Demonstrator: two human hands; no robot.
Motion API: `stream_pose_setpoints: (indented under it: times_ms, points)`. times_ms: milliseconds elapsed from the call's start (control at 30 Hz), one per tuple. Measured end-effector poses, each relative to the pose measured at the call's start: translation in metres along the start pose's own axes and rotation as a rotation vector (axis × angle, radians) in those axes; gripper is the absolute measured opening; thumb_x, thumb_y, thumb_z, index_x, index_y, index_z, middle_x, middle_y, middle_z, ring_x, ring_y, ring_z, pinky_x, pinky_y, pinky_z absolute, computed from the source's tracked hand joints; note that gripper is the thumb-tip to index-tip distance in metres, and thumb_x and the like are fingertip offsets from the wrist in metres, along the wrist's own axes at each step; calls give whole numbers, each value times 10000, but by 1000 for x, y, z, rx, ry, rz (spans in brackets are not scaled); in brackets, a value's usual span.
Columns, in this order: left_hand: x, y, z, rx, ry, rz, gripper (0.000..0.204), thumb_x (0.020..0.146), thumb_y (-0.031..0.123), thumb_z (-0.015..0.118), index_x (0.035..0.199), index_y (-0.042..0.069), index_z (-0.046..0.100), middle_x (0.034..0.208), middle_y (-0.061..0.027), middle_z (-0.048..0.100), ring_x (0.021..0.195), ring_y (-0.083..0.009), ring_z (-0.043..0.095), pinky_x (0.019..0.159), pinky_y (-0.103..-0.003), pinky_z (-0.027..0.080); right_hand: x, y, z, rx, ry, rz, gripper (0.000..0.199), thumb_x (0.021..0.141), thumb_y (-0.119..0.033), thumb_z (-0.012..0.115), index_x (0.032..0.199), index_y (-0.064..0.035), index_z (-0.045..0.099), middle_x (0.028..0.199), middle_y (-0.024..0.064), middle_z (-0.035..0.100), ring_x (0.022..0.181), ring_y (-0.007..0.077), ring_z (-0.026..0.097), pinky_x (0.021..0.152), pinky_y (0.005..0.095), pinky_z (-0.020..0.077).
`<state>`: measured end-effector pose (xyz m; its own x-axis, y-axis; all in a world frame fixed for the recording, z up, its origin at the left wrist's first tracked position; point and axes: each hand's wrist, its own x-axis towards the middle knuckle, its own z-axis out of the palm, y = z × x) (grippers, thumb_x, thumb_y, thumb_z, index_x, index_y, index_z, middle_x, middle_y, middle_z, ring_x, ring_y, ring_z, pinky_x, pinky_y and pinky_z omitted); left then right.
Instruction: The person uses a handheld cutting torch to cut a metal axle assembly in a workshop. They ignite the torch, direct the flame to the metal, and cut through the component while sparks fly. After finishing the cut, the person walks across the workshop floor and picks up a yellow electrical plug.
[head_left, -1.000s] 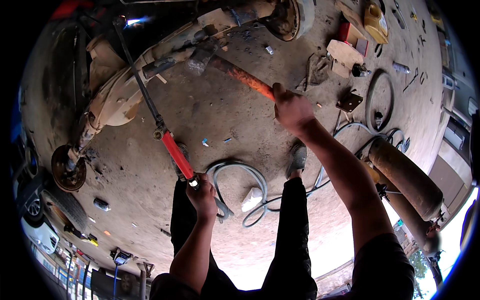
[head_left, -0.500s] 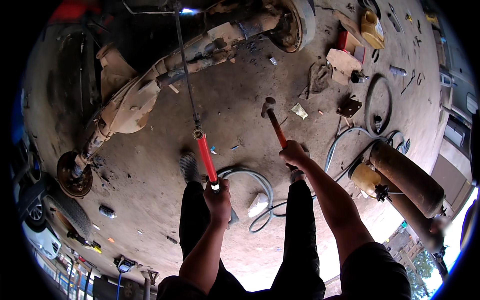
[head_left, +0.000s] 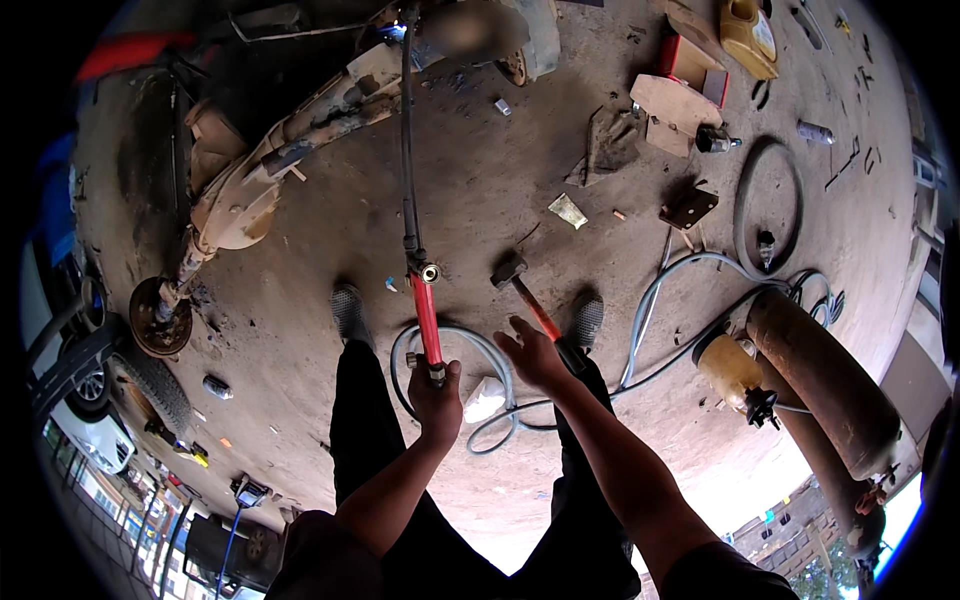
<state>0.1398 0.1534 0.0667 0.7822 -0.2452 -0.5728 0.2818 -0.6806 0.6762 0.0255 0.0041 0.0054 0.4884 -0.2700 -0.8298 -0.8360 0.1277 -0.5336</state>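
Observation:
My left hand is wrapped round the lower end of a red cylindrical tool with metal fittings. From its upper end a long dark rod runs toward the rusty axle; a small bright glint shows near the rod's far end. My right hand has its fingers spread and holds nothing. Just beside it, between my feet, is a hammer with a dark head and a red-and-black handle. The handle's lower end passes near my right leg; whether it touches the floor I cannot tell.
Grey hose loops across the floor at the right and between my legs. Rusty gas cylinders lie at the right. An open cardboard box, a yellow jug and a cloth are at the far right. A tire lies left.
My right hand has let go of the hammer, which is now lower and nearer my feet. The red tool has shifted slightly right in view, and the view itself has moved.

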Motion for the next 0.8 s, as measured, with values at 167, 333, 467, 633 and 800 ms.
stream_pose_setpoints:
  times_ms: [167,333,467,633,800]
  points:
    - [-67,70,59,-11,49,-18,179,871,58,736,902,11,566,766,-75,599,669,-182,566,644,-344,462,-54,-99,-52,419,-33,-213,628,1028,-450,565,1353,77,468,1127,233,669,1060,296,669,970,353,506]
    - [-115,144,86,-180,-25,-150,345,858,81,760,1121,-2,554,886,-95,640,763,-170,628,696,-315,495,-76,-133,-99,601,-21,-16,280,1019,-302,615,1039,-30,553,787,19,567,682,94,562,641,270,544]
    - [-142,166,87,-274,-153,-200,493,882,170,783,1243,11,488,1032,-97,653,907,-180,662,794,-320,528,-89,-132,-124,509,-71,79,221,1021,-277,599,1034,-58,574,725,-26,538,615,49,507,546,252,443]
    - [-133,162,82,-545,-399,-421,378,947,103,696,1214,12,443,1041,-85,619,922,-134,602,784,-288,491,-81,-161,-129,461,3,136,352,1026,-369,597,1140,-36,577,782,-3,541,633,77,540,512,254,464]
    - [-85,151,92,-541,-344,-378,246,931,12,635,1131,17,491,886,-39,594,749,-86,557,663,-241,460,-28,-169,-141,373,-58,105,380,1008,-388,617,1151,-39,574,693,47,579,508,127,569,479,285,486]
